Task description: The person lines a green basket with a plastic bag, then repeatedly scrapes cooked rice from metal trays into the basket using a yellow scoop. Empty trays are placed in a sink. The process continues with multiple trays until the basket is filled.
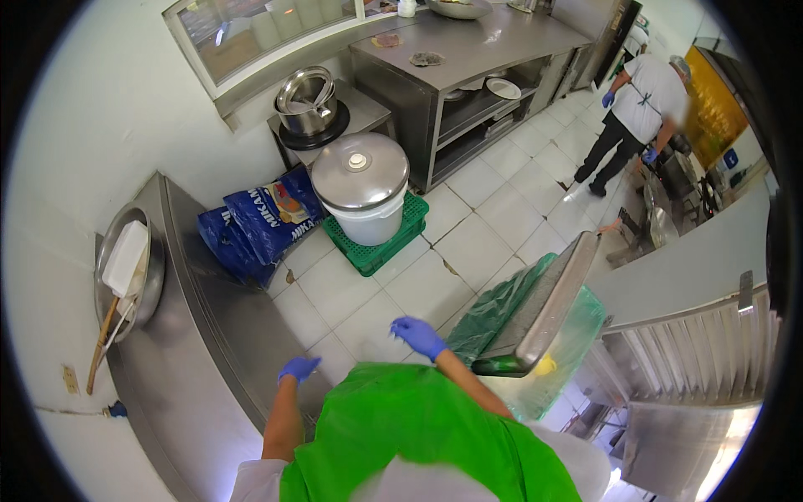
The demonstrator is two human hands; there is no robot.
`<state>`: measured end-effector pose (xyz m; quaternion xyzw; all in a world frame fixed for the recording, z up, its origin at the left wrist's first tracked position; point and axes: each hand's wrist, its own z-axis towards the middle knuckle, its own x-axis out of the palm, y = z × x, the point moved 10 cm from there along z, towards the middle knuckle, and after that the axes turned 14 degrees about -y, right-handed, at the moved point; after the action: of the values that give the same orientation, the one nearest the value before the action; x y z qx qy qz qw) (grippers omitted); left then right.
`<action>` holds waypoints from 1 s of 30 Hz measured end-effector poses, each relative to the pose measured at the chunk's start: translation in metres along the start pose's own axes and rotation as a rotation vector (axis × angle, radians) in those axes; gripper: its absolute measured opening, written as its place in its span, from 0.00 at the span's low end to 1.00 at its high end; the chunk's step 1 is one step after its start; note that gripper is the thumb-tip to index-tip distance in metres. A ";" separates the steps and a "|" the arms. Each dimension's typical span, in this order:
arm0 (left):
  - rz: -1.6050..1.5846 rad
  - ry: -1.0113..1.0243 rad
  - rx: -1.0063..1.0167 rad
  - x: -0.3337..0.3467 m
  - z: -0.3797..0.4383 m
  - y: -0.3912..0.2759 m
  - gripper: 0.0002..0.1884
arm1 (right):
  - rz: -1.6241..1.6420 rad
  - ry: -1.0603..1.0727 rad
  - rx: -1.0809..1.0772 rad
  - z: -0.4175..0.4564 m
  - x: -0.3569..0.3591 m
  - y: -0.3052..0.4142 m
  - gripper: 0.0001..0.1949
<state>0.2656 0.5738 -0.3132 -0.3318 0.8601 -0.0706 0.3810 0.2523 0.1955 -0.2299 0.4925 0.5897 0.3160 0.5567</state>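
Note:
My left hand [299, 369], in a blue glove, hangs beside the steel counter [182, 401] and holds nothing that I can see. Over the floor tiles, my right hand [419, 339] wears the same kind of glove; its fingers are loosely bent, with small white marks at the tips. Nothing clear is in its grasp. To the right of that forearm, a rectangular metal tray [558, 301] stands tilted in a bin lined with a green plastic bag [499, 314]. A yellow item [544, 365] shows beside the tray's lower end. A green apron [426, 427] covers my front.
Ahead, a lidded white bucket [370, 219] stands on a green crate [401, 241], beside blue printed sacks [270, 219]. A pot [305, 103] sits on a low stand. A metal basin [154, 282] rests on the left counter. A co-worker [646, 113] stands far right by the stove.

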 end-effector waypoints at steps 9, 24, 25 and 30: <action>-0.031 -0.013 0.280 -0.031 0.135 -0.020 0.29 | -0.328 -0.609 -0.105 0.195 -0.133 0.047 0.13; -0.703 -0.175 -0.687 0.044 0.092 -0.029 0.27 | -0.827 -0.840 -0.611 0.862 -0.280 0.278 0.13; -0.702 -0.184 -0.707 0.049 0.086 -0.048 0.27 | -0.847 -0.867 -0.627 0.902 -0.282 0.282 0.12; -0.681 -0.217 -0.732 0.044 0.104 -0.153 0.26 | -0.916 -0.937 -0.539 1.045 -0.299 0.266 0.11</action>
<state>0.3962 0.4423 -0.3551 -0.7104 0.6269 0.1501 0.2825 1.2933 -0.1837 -0.0707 0.1240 0.3373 -0.0600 0.9313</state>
